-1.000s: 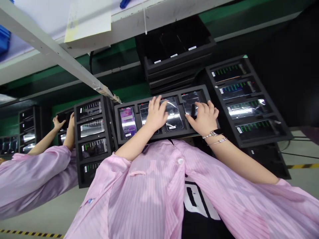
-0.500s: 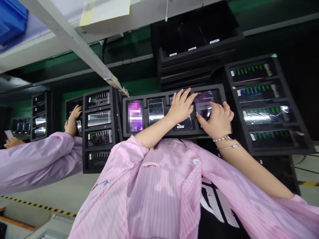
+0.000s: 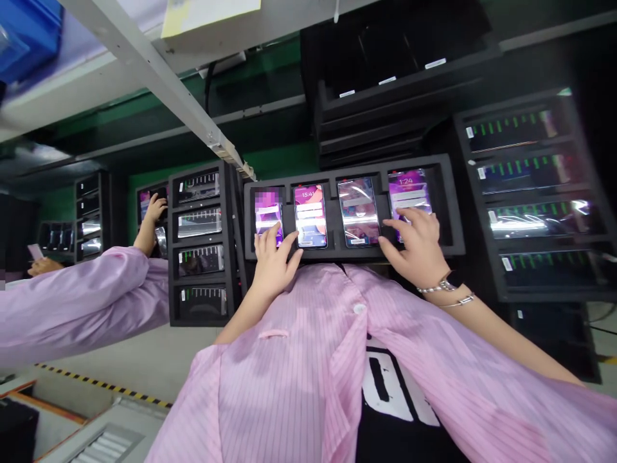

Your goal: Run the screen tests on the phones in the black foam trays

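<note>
A black foam tray [image 3: 347, 212] lies in front of me, holding four smartphones side by side. Their screens are lit. The leftmost phone [image 3: 268, 215] has a blurred screen, the second phone [image 3: 310, 216] shows 13:41, the third phone [image 3: 358, 212] is glossy with glare, and the fourth phone [image 3: 409, 193] shows 1:24. My left hand [image 3: 274, 263] rests at the tray's near edge, fingertips spread on the lower end of the leftmost phone. My right hand [image 3: 414, 241], with bracelets on its wrist, has its fingers spread on the lower part of the fourth phone.
Loaded foam trays of phones [image 3: 535, 186] stand to the right, with another stack [image 3: 200, 244] to the left. Beyond it, a co-worker's pink sleeve [image 3: 72, 302] and hand [image 3: 154, 209] reach out. A blue bin [image 3: 24, 38] and a metal rail [image 3: 154, 71] are at the top.
Both hands have drawn back toward the tray's near edge, and the left hand has shifted left. The second and third phones are now uncovered, and all four screens appear lit.
</note>
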Motion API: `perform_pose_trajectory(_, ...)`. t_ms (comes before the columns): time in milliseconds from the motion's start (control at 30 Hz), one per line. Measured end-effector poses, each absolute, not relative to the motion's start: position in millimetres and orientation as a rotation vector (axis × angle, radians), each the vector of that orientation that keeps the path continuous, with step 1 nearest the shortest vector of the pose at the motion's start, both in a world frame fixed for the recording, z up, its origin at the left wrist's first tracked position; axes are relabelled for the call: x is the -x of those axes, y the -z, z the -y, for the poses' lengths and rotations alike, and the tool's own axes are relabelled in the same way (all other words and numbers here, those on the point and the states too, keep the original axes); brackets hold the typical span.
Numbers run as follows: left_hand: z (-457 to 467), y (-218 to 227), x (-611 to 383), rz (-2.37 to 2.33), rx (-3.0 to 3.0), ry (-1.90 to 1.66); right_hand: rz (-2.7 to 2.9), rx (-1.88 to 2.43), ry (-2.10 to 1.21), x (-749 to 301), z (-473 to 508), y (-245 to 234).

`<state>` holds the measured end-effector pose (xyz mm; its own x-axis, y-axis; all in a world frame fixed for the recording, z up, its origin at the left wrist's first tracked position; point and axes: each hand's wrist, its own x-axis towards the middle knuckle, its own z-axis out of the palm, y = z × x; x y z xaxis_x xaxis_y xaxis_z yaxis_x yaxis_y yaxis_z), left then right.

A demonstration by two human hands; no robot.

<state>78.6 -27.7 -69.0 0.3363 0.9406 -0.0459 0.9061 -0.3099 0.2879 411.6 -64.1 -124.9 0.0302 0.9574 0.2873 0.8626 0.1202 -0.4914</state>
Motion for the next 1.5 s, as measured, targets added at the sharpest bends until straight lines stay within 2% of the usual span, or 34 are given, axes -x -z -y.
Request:
perform_pose_trajectory(300,31,63,-87,-1.623,-2.292,0.124,2.057,1.998,-0.256,-391,77,102)
perform_pose_trajectory(467,11,68,-97,-1.637,-2.276,0.133,2.031,2.102,-0.360,-394,55,108)
perform_pose_trajectory(667,-55,73,-112,-1.773,-2.238,-0.076,1.893,2.135,-0.330,-409,-4,97)
perform_pose_trajectory(800,-58,48,-109,-1.708,-2.323,-0.484,1.917,1.987,-0.141,-416,0,58)
perform_pose_trajectory(867,-46,37,-106,-1.652,-2.363,-0.559,1.934,1.884,-0.087,-415,12,48)
perform_pose_trajectory(1000,-22,49,-101,-1.624,-2.387,-0.489,1.969,1.679,-0.101,-404,34,66)
perform_pose_trajectory(1233,-7,102,-99,-1.651,-2.354,-0.365,2.054,1.695,-0.356,-380,47,116)
perform_pose_trajectory(1500,4,100,-96,-1.682,-2.350,-0.338,2.023,1.725,-0.283,-382,56,118)
